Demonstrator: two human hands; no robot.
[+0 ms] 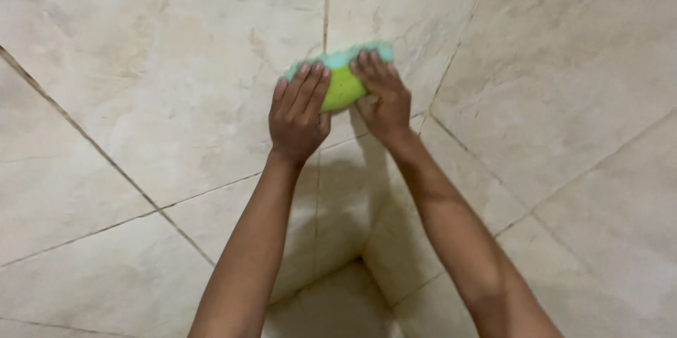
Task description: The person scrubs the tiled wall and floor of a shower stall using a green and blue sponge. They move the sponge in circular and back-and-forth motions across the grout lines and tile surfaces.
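A sponge (341,84), lime green with a pale teal scrubbing edge along its top, is pressed against beige marble-look tiles (176,84). My left hand (297,114) lies flat over the sponge's left half, fingers pointing up. On the right half rests my right hand (382,97), its fingers curled over the teal edge. Both forearms reach up from the bottom of the view. Most of the sponge is hidden under the two hands.
Tiled surfaces meet in a corner (361,259) low in the middle. Dark grout lines (106,158) run diagonally across the tiles on the left and right. A vertical grout line (326,0) rises above the sponge.
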